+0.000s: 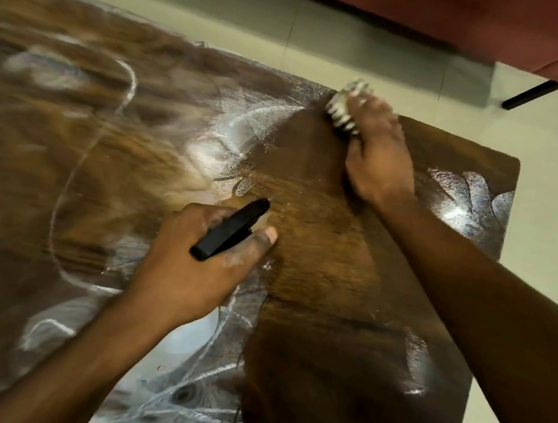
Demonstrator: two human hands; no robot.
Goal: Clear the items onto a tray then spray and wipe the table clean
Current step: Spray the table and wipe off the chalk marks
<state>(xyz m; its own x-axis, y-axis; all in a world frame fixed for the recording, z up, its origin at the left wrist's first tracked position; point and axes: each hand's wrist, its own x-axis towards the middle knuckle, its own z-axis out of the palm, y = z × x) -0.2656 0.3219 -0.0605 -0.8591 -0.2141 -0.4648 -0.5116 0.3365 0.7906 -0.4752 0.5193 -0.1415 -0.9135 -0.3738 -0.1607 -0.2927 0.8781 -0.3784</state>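
Brown wooden table (pixel 315 277) carries white smears (pixel 230 137) left of the crumpled pale cloth (pixel 345 109) clutched by the right hand (pixel 379 156); the left hand (pixel 192 271), nearer them, grips a black plastic sprayer (pixel 231 230).

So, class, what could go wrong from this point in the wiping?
1. The right hand works the cloth at the far edge of the table; it could push liquid onto the floor.
2. The left hand grips the sprayer aimed toward the right hand; a squeeze might wet it.
3. White streaks on the left could dry on.
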